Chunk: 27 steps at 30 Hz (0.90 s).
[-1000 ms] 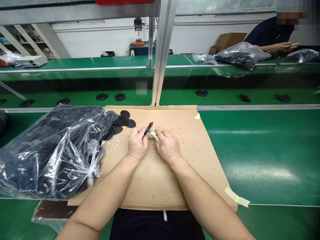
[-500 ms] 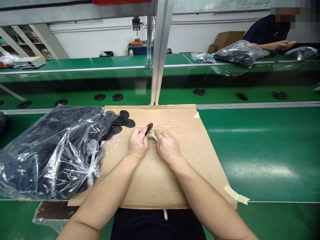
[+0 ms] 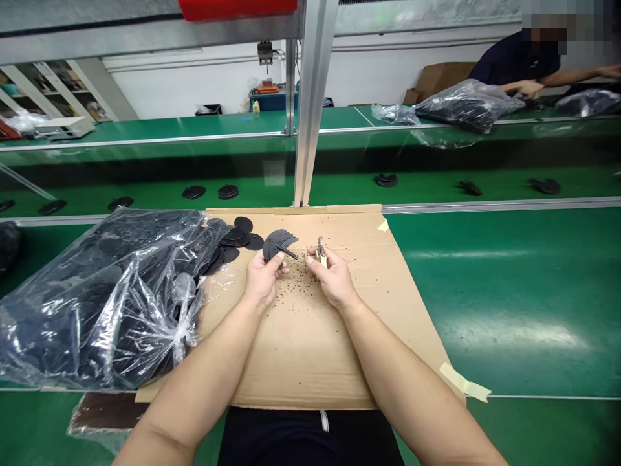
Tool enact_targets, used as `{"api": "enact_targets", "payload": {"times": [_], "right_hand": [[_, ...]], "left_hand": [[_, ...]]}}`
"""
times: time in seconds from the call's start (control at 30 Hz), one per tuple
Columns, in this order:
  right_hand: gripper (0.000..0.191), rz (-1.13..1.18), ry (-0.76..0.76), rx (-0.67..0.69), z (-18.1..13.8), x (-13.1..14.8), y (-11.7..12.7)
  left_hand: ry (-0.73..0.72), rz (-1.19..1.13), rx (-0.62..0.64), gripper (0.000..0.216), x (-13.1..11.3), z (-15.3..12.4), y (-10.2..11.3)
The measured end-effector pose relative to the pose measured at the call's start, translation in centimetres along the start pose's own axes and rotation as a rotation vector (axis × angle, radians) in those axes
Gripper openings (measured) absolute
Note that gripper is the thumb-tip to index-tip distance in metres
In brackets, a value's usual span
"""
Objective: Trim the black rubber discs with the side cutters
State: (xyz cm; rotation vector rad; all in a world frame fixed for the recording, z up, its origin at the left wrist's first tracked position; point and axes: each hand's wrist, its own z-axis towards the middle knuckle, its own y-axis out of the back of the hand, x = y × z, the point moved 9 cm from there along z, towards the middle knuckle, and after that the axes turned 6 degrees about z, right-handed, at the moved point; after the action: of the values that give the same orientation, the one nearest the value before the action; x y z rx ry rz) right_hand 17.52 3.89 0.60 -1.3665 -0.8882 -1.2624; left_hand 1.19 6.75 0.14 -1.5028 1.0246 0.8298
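Note:
My left hand (image 3: 262, 277) is closed on a round black plastic part (image 3: 278, 243), held face-up above the cardboard sheet (image 3: 339, 310). My right hand (image 3: 332, 276) is closed on a small metal cutting tool (image 3: 320, 250), its tip pointing up, a short way right of the part. The two hands are apart. Tiny dark trimmings (image 3: 301, 281) lie scattered on the cardboard between and below them. Several loose black discs (image 3: 240, 234) lie just left of my left hand.
A large clear plastic bag of black parts (image 3: 101, 294) fills the left of the cardboard. Behind runs a green conveyor belt (image 3: 436, 184) with several black parts (image 3: 228, 191) on it. An aluminium post (image 3: 310, 103) stands at centre. A person (image 3: 524, 65) works by another bag (image 3: 466, 103) at the far right.
My hands have drawn apart. The black part, seen edge-on against the tool before, is now turned flat and lifted to the left; the tool has moved right and points up.

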Motion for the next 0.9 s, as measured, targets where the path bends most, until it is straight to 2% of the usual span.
{"api": "enact_targets", "payload": {"times": [0.1,0.27,0.33,0.43,0.5,0.57,0.6,0.67,0.7,0.77,0.83,0.9], "right_hand": [[0.039,0.019,0.001,0.05,-0.4,0.3,-0.9],[0.038,-0.112,0.08,0.023,-0.6,0.8,-0.8],[0.033,-0.221,0.184,-0.014,-0.7,1.6,-0.4],[0.022,-0.453,0.457,-0.035,-1.4,3.9,-0.3],[0.015,-0.607,0.608,0.007,-1.9,5.1,-1.0],[0.015,-0.733,0.653,0.098,-2.0,5.4,-2.2],[0.016,-0.781,0.639,0.153,-2.0,5.3,-2.8],[0.02,-0.825,0.57,0.231,-2.0,5.1,-3.6],[0.023,-0.811,0.531,0.232,-2.1,5.3,-3.6],[0.028,-0.701,0.432,0.196,-2.6,5.9,-3.0],[0.031,-0.497,0.231,0.258,-3.9,5.9,-2.8],[0.031,-0.272,-0.102,0.524,-6.8,4.4,-4.3]], "left_hand": [[0.003,-0.011,0.041,0.041,0.1,-0.4,-0.4],[0.019,0.001,0.12,0.039,1.2,-0.5,-1.2],[0.037,0.037,0.151,0.038,1.6,-0.4,-1.4],[0.107,0.03,0.171,0.04,1.8,-0.2,-1.2],[0.212,-0.078,0.224,0.043,2.0,-0.3,-1.5],[0.32,-0.175,0.298,0.051,2.0,-0.6,-1.9],[0.347,-0.189,0.315,0.051,1.9,-0.6,-1.9],[0.339,-0.166,0.291,0.038,1.7,-0.2,-1.3],[0.316,-0.156,0.258,0.03,1.6,0.1,-0.9],[0.274,-0.155,0.191,0.033,1.5,0.8,-0.1],[0.234,-0.164,0.133,0.043,1.5,1.4,0.5],[0.189,-0.169,0.074,0.049,1.3,1.9,1.1]]}}
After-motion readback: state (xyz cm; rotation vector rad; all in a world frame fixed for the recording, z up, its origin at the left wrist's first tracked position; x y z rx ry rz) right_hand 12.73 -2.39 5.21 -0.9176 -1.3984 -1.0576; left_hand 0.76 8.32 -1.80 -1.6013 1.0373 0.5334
